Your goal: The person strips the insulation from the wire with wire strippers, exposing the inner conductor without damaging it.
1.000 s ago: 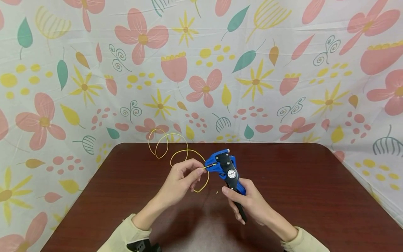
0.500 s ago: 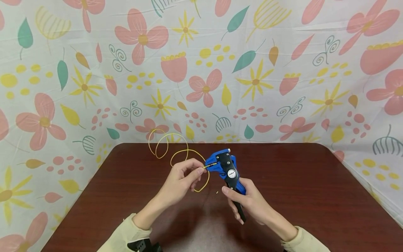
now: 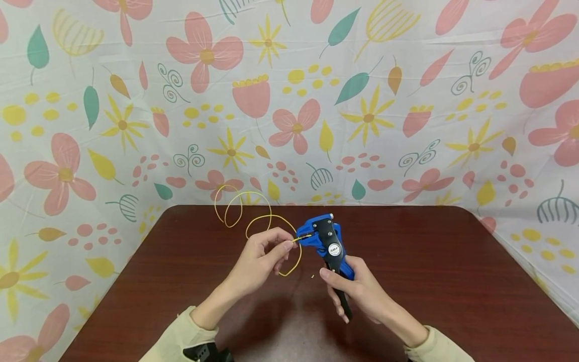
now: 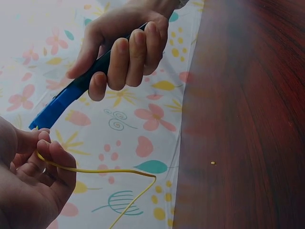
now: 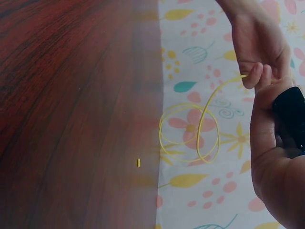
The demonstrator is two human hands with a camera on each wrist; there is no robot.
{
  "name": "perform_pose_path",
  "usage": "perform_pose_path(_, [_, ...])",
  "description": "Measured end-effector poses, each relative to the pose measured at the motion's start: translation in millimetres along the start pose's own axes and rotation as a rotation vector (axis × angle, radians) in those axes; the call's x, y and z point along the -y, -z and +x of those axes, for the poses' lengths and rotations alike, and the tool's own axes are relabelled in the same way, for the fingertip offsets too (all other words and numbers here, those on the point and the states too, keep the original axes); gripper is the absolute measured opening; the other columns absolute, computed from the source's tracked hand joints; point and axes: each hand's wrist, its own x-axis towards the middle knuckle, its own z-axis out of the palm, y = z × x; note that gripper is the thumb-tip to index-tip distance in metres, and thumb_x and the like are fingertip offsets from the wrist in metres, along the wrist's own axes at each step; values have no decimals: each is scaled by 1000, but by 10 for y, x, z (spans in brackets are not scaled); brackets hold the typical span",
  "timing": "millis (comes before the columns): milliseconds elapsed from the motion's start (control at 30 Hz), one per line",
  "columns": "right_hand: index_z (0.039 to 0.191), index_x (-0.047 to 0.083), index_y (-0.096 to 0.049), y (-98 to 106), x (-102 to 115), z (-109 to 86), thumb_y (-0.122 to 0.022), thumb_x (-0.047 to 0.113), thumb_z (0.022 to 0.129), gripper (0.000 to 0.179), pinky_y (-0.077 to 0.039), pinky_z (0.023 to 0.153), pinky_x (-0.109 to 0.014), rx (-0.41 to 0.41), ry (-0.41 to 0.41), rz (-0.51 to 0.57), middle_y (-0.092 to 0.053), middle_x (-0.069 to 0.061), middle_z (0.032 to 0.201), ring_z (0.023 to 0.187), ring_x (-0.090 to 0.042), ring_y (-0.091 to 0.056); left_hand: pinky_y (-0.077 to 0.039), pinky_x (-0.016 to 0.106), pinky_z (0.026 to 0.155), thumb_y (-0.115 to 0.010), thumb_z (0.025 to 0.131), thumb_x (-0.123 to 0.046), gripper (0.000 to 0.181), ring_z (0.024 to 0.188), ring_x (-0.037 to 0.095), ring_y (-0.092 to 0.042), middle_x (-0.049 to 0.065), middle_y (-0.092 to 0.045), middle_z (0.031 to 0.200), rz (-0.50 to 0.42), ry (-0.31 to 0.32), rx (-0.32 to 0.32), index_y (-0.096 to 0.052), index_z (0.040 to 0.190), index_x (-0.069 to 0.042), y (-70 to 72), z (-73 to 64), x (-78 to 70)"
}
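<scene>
In the head view my left hand point(image 3: 262, 258) pinches a thin yellow wire point(image 3: 296, 240) near its end between thumb and forefinger. That end lies in the jaws of a blue and black wire stripper point(image 3: 326, 236). My right hand point(image 3: 362, 286) grips the stripper by its handles, above the table. The left wrist view shows the right-hand fingers curled round the stripper point(image 4: 59, 105), while the wire point(image 4: 109, 171) trails from the left hand point(image 4: 35, 176). Loose loops of the wire point(image 5: 200, 129) hang in the right wrist view, where only a dark part of the handles point(image 5: 290, 114) shows.
A short yellow piece of insulation point(image 3: 312, 276) lies on the dark brown wooden table point(image 3: 434, 261), below the stripper. Behind the table's far edge hangs a white cloth point(image 3: 289, 75) printed with flowers and leaves.
The stripper has shifted very slightly to the right, along with a small shift of the whole head view. Both hands keep the same hold.
</scene>
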Motion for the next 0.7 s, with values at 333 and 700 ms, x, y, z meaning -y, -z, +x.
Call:
perform_pose_path(333, [112,-12,-49,11,-6,-18,-48,7,111,20,-51,36,-53,0,-15,28,-48,-38,66,43,-26,-60,-50,29,49,-61,106,-4,12,54,25,-52,5,-56,71,3,4,-3,-71,99,-4,8,-10,6])
perform_pose_path(700, [114,-10,-49,23,6,-38,-47,8,112,18,-54,44,-61,14,-40,75,-52,-38,71,52,-20,-67,-51,36,49,-61,106,-5,12,53,27,-52,3,-55,70,21,11,-4,-70,98,-5,12,-18,3])
